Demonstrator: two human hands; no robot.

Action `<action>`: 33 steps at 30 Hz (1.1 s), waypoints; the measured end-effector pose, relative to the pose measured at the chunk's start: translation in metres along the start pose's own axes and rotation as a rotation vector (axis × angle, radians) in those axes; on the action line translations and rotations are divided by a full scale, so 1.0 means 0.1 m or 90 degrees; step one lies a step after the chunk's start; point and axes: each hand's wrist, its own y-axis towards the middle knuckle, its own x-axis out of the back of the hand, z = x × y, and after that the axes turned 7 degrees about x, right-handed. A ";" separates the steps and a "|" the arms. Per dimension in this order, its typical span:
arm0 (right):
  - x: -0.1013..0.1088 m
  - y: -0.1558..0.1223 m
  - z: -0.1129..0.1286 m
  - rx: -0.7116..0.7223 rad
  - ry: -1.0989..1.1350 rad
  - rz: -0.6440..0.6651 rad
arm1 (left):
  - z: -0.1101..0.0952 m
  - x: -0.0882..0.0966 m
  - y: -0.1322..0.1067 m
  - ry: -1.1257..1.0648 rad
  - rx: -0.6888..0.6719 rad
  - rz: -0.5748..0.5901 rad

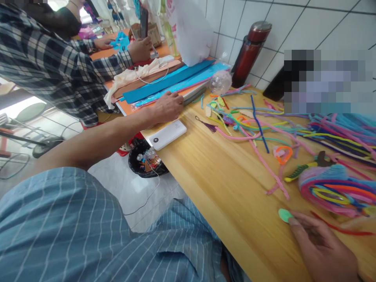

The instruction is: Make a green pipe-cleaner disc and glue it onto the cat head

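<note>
My left hand (169, 106) reaches across to the far end of the table, its fingers curled down beside a long grey object (194, 96). Whether the fingers hold that object I cannot tell, as their tips are hidden. Close below the hand lies a white power bank (168, 135). At the lower right, my right hand (324, 248) pinches a small light-green round piece (284, 215) between thumb and fingers, just over the wood. A red pipe cleaner (342, 227) lies behind this hand, near a coiled bundle of colourful pipe cleaners (335, 192).
Loose pipe cleaners (260, 123) and green-yellow pliers (302, 168) cover the table's back. Blue sheets (167, 82), a red thermos (251, 55) and a white plastic bag (194, 31) stand farther off. A co-worker in a checked shirt (58, 58) works at left. A bin (147, 158) sits below the edge.
</note>
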 end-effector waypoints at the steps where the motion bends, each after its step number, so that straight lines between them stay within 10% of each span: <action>1: -0.01 0.01 0.00 0.000 0.003 0.007 | -0.02 0.08 0.09 -0.015 0.019 -0.015; 7: -0.01 -0.01 0.02 -0.002 0.035 0.016 | -0.49 0.49 0.97 -0.170 -0.041 -0.084; 14: -0.03 -0.05 -0.02 0.037 0.056 0.018 | -1.23 0.33 1.74 -0.162 -0.086 -0.008; 33: 0.00 -0.14 -0.15 0.084 0.076 0.068 | -0.89 0.49 2.17 -0.064 0.070 -0.031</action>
